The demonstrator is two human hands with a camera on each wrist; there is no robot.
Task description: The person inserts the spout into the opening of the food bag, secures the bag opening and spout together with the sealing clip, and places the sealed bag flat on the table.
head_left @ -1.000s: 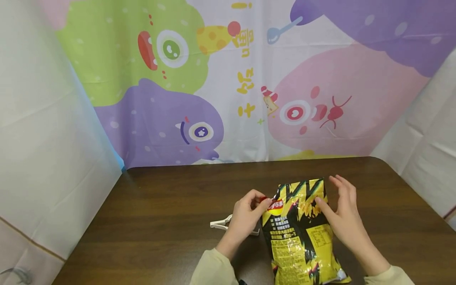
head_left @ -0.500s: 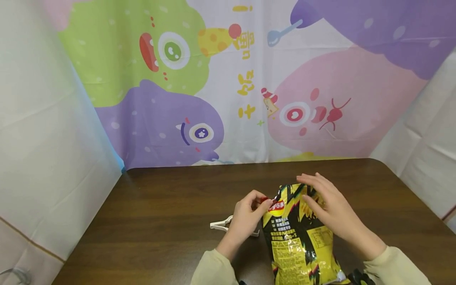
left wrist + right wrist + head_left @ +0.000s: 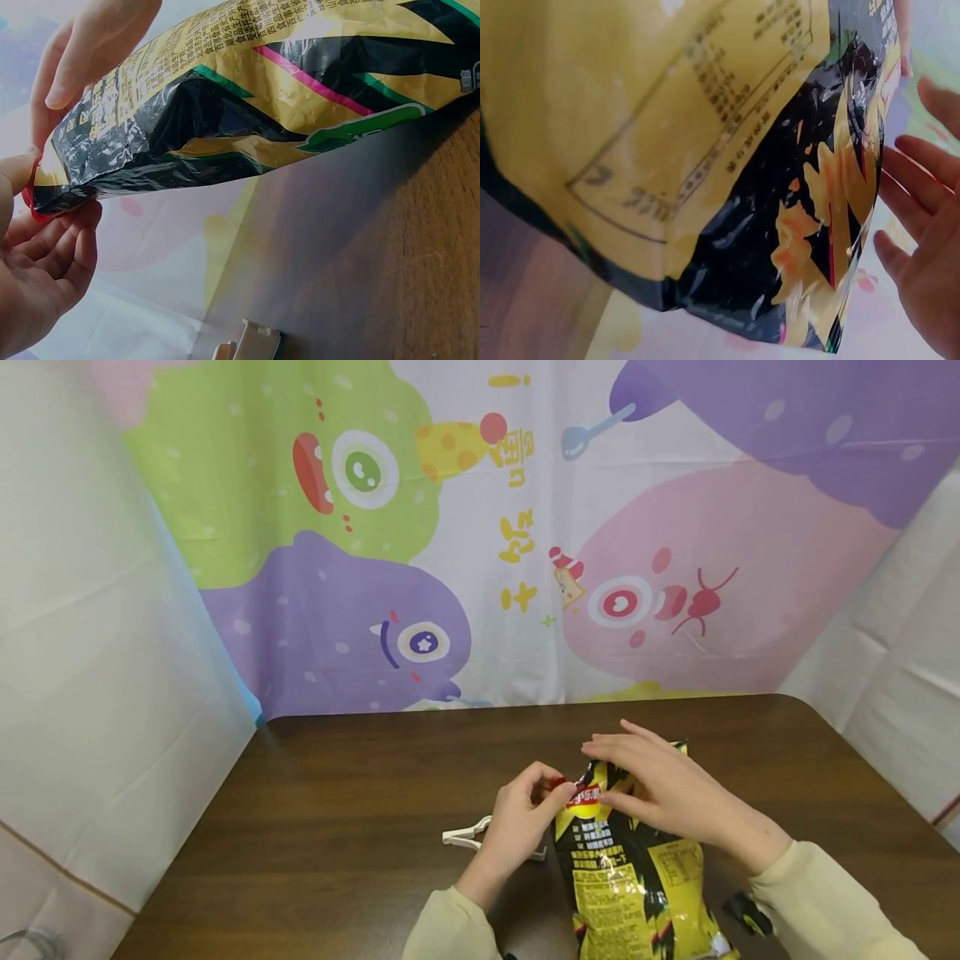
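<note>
A yellow-and-black crisp bag point(image 3: 637, 877) lies lengthwise on the dark wooden table point(image 3: 337, 843), its top end raised. My left hand point(image 3: 553, 787) pinches the bag's red-edged top left corner between thumb and fingers. In the left wrist view that hand point(image 3: 52, 217) grips the corner of the bag point(image 3: 262, 97). My right hand point(image 3: 600, 770) reaches across the top of the bag with straight fingers lying over it. Seen from the right wrist, those fingers point(image 3: 919, 247) are spread beside the bag point(image 3: 705, 150).
A white plastic clip point(image 3: 461, 835) lies on the table just left of my left hand, also seen in the left wrist view as the clip point(image 3: 251, 343). A colourful cartoon cloth point(image 3: 480, 527) hangs behind the table, with white sheets at both sides.
My right hand has moved from the bag's right edge leftward and up across its top end. The left hand has kept its pinch on the corner.
</note>
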